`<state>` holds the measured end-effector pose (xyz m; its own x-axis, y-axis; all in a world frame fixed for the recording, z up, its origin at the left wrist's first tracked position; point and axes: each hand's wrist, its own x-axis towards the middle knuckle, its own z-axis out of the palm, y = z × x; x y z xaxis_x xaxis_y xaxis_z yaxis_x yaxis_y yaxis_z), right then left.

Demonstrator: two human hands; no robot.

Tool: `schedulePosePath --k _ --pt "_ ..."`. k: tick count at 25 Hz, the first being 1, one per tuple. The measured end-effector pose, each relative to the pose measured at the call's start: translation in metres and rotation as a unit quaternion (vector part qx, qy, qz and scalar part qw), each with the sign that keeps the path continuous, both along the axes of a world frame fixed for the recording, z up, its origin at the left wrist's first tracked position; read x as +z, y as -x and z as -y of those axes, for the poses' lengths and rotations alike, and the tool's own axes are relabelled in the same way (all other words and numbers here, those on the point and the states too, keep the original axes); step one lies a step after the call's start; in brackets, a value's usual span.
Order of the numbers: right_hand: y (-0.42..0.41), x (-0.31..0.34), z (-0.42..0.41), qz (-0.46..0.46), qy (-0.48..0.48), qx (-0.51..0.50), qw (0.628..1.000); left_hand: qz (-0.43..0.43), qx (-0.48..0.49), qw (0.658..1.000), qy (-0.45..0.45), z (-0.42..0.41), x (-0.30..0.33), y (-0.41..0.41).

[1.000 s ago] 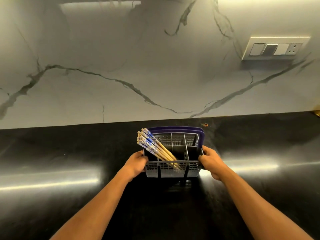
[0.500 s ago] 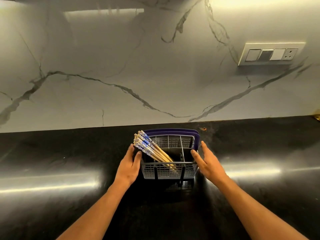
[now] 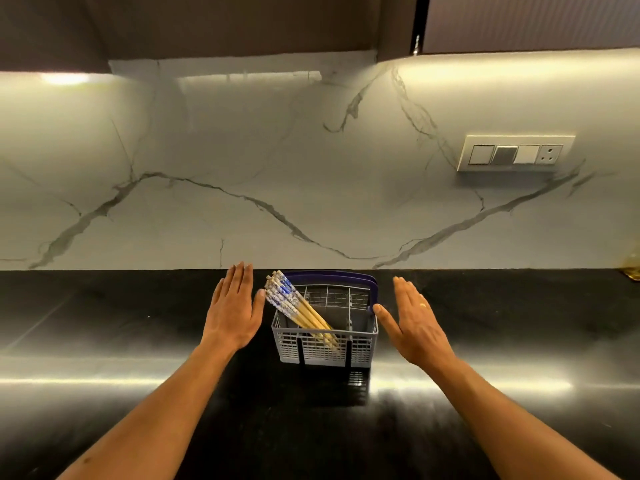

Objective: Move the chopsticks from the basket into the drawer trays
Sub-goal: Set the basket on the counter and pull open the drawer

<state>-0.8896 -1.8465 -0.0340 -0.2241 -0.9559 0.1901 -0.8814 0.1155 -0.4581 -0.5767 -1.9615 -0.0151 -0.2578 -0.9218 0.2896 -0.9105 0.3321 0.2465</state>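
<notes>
Head view: basket (image 3: 325,344) stood upright on the dark desk (image 3: 104,323), near the marble wall (image 3: 311,185).
Chopsticks: chopsticks (image 3: 298,311) sat bundled in the basket's left compartment, patterned ends leaning up and left over the rim.
Left hand: left hand (image 3: 233,311) hovered flat just beside the basket, fingers (image 3: 239,278) straight and pressed together, holding nothing.
Right hand: right hand (image 3: 414,322) was flat too, fingers straight, thumb touching or nearly touching the basket's right rim.
Drawer trays: none in sight.
Step in hand: probably picking the bundle out; best pinched near the patterned ends, one hand steadying the basket against tipping.
</notes>
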Motion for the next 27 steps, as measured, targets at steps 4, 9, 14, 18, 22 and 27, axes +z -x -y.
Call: schedulePosePath --k 4,9,14,18,22,27 --pt "-0.001 0.015 -0.015 -0.017 0.019 0.02 0.999 0.004 -0.001 1.0 0.02 -0.025 0.011 -0.004" --pt "-0.015 0.032 -0.041 -0.031 0.043 0.026 0.998 0.012 0.0 0.999 0.032 -0.054 0.022 -0.021" --pt "-0.044 0.027 -0.07 -0.029 0.03 0.013 0.999 0.011 -0.022 0.999 0.022 -0.082 0.015 -0.047" --pt "-0.088 0.001 -0.102 -0.028 0.005 0.004 1.0 0.005 -0.057 0.998 -0.005 -0.116 -0.013 -0.075" --pt "-0.134 -0.035 -0.141 -0.023 -0.039 0.0 0.999 0.022 -0.098 0.995 -0.027 -0.158 -0.056 -0.103" --pt "-0.169 -0.076 -0.196 -0.017 -0.051 0.001 0.999 0.03 -0.159 0.985 -0.059 -0.212 -0.111 -0.127"
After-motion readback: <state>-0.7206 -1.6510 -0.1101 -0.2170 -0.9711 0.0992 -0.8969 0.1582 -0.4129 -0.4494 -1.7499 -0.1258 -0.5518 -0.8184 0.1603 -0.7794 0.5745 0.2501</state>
